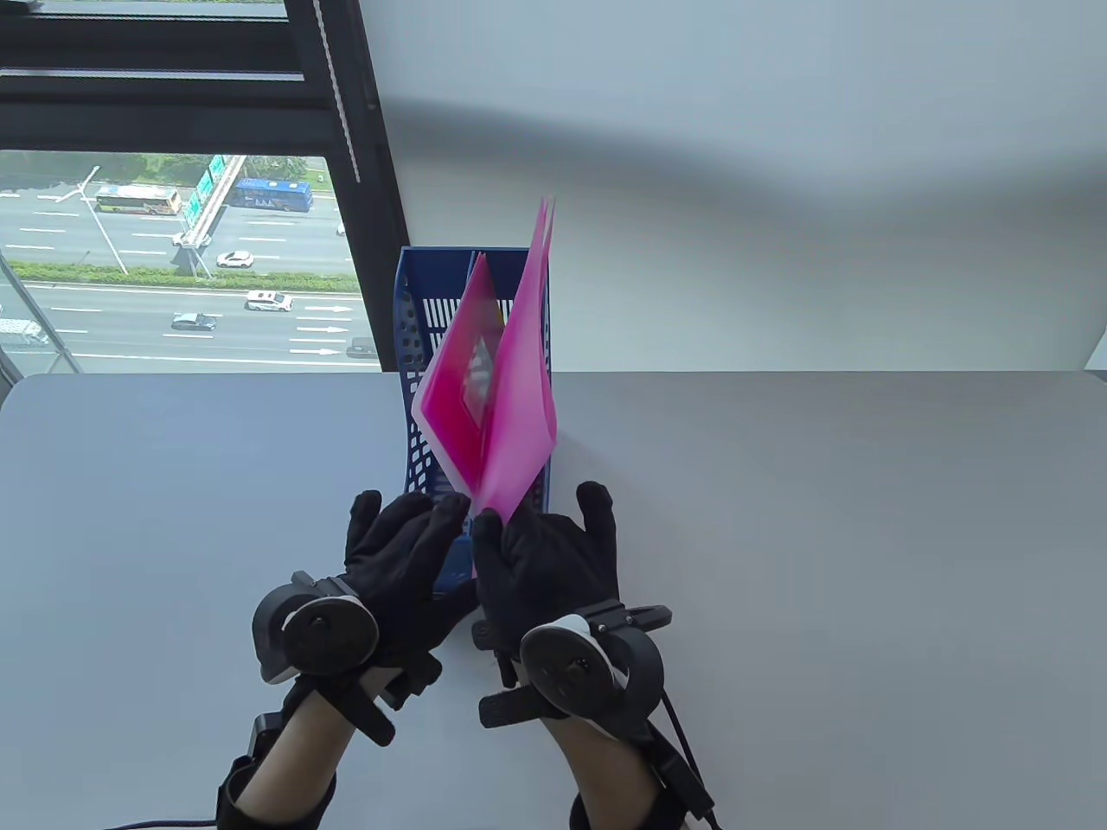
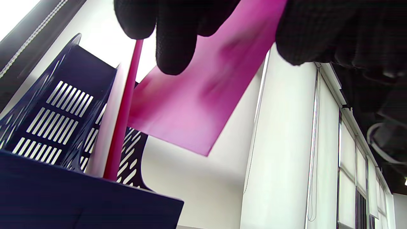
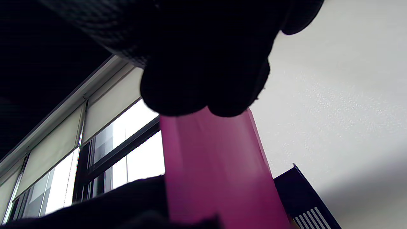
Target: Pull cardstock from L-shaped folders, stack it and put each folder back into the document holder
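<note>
In the blue document holder [image 1: 415, 363], both hands pinch translucent pink folders: left hand [image 1: 402, 553] one [image 1: 458, 406], right hand [image 1: 540, 562] another [image 1: 523, 389].

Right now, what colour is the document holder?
Blue, with slotted walls. The document holder shows best in the table view; the wrist views render it much darker.

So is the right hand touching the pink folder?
Touching. The right wrist view shows the right hand with its fingertips closed on the top edge of the pink folder, no gap between them.
</note>
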A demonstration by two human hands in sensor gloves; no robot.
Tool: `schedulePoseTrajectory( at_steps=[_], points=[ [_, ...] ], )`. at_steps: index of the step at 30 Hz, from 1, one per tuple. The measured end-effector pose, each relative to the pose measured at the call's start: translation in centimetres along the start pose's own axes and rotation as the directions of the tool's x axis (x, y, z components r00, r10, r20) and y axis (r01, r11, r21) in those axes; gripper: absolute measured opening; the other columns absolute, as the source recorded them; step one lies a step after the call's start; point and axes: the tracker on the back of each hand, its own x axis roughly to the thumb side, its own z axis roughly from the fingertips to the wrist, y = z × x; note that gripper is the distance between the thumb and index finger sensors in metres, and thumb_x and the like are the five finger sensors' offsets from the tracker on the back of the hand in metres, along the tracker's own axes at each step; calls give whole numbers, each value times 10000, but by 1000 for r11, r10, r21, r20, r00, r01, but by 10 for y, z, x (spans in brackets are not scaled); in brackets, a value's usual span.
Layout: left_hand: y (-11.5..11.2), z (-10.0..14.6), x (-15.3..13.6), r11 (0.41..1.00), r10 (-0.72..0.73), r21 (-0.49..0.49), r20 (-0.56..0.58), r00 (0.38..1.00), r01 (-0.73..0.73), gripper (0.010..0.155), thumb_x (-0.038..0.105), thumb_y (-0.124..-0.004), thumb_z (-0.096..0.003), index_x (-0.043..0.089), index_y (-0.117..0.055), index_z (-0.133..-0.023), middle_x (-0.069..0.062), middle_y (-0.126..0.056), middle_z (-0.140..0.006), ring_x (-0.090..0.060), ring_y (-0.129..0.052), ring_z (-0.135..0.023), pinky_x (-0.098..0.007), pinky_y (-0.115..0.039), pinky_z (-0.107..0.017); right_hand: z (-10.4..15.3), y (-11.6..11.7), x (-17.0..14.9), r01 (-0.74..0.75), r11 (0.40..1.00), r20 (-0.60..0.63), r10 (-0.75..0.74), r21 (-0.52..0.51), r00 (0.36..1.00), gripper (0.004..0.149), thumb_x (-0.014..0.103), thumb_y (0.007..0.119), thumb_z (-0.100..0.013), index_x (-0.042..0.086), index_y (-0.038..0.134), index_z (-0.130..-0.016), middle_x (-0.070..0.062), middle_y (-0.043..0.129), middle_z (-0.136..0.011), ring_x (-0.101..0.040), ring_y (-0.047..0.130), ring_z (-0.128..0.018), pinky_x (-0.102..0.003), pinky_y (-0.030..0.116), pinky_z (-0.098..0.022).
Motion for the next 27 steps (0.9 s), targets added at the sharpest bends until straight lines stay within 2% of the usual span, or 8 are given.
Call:
schedulePoseTrajectory(
  at_steps=[5,8,10,14,17,21,27],
  points=[
    [1,2,13,991,-89,97,11,996,88,664,504,-741,-582,52,-648,-1060,-98,-903,-836,-424,-756,-921,-641,-323,-770,5,5,7,39,999,15,-40,35,999,482,491,863,-556,94,888,-828,112,1052,-481,-127,1047,-531,-512,584,-749],
    [4,4,20,963,-213,172,6,977,209,571,408,-717,-580,20,-723,-999,-78,-961,-754,-395,-851,-851,-630,-401,-768,6,7,8,69,996,8,-70,56,998,503,503,856,-560,88,870,-845,116,1046,-503,-123,1040,-550,-494,564,-762],
    [7,6,21,944,-245,224,-12,969,241,535,370,-702,-576,4,-761,-961,-59,-987,-704,-371,-907,-797,-616,-460,-760,5,6,8,69,996,11,-70,57,998,521,518,848,-560,86,861,-850,129,1041,-516,-115,1036,-559,-487,560,-766],
    [15,7,15,949,-160,269,-42,986,165,504,331,-726,-565,-10,-805,-928,-63,-1007,-644,-369,-946,-734,-608,-499,-749,3,4,4,121,988,-4,-122,96,993,587,583,828,-550,97,847,-879,117,1035,-557,-136,1019,-599,-493,515,-778],
    [22,8,5,952,-124,271,-77,989,140,497,338,-732,-563,11,-822,-926,-48,-1015,-638,-352,-961,-729,-604,-516,-746,0,-1,-1,158,981,-12,-158,109,987,508,563,812,-568,187,856,-907,90,1023,-610,-177,988,-653,-515,473,-786],
    [31,8,-15,963,70,269,-129,989,-33,486,342,-744,-561,50,-833,-939,-49,-1014,-659,-358,-950,-747,-615,-500,-747,-9,-16,-18,28,999,-30,-27,33,999,448,531,827,-572,234,863,-905,94,1015,-638,-183,977,-679,-522,473,-784],
    [41,11,-52,934,315,231,-172,934,-272,468,364,-763,-559,132,-848,-957,-32,-1009,-697,-361,-931,-782,-630,-474,-753,-23,-34,-63,10,998,-181,2,69,984,445,487,842,-582,241,825,-952,44,983,-775,-243,930,-774,-548,458,-782]
  ],
)
